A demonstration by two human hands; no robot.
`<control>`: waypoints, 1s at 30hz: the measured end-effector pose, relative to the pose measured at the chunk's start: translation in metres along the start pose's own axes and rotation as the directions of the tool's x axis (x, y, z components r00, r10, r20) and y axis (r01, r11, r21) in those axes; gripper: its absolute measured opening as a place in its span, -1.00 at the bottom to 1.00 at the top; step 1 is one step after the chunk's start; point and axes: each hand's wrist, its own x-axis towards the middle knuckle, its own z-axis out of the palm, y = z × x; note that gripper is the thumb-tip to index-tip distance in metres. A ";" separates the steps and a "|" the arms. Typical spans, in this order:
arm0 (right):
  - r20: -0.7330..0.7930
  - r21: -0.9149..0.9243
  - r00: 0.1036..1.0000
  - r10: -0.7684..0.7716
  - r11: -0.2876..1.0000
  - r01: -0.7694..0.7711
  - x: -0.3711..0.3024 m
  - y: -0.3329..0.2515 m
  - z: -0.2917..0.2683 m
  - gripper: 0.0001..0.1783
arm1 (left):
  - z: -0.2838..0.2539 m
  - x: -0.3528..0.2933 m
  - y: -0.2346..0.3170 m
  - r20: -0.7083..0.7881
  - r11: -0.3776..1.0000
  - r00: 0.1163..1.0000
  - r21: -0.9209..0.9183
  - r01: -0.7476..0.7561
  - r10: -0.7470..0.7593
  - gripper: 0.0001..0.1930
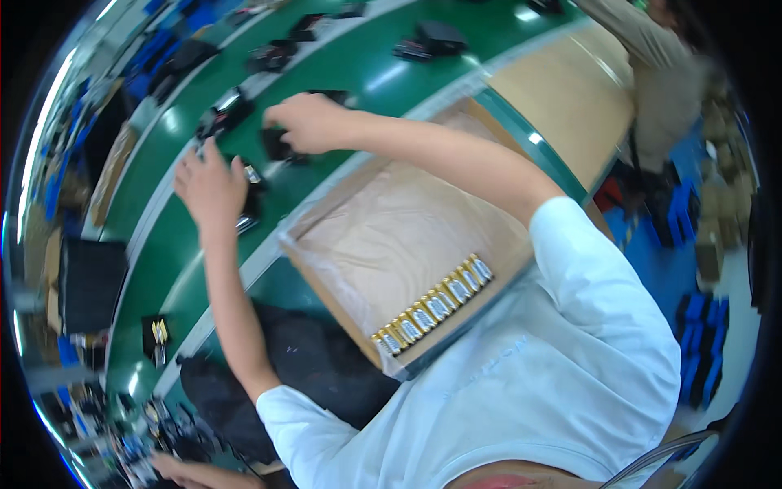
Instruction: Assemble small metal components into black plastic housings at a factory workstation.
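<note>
My left hand (210,183) reaches over the green conveyor belt with its fingers spread. Its fingertips are near a black device with a shiny strip (226,114), and just right of its thumb lies another black device with a battery-like metallic part (251,183). Farther right, my right hand (309,122) curls over a black plastic case (278,147), thumb and fingers around its edge; part of the case is hidden. In front of me a cardboard box (505,244) lined with clear film holds a row of several gold-and-silver batteries (432,307) along its near side.
More black devices (273,55) lie along the belt (383,77). A black case with yellow-ended batteries (157,336) sits at the left. A cardboard sheet (562,98) lies to the right, with a person (668,98) beyond. Another person's arm (204,473) shows at lower left.
</note>
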 end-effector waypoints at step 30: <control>0.536 -0.250 0.687 0.490 0.870 -0.424 -0.261 -0.072 -0.085 -0.62 | 0.020 -0.007 0.026 0.626 0.625 0.778 -0.583 0.519 -0.062 -0.38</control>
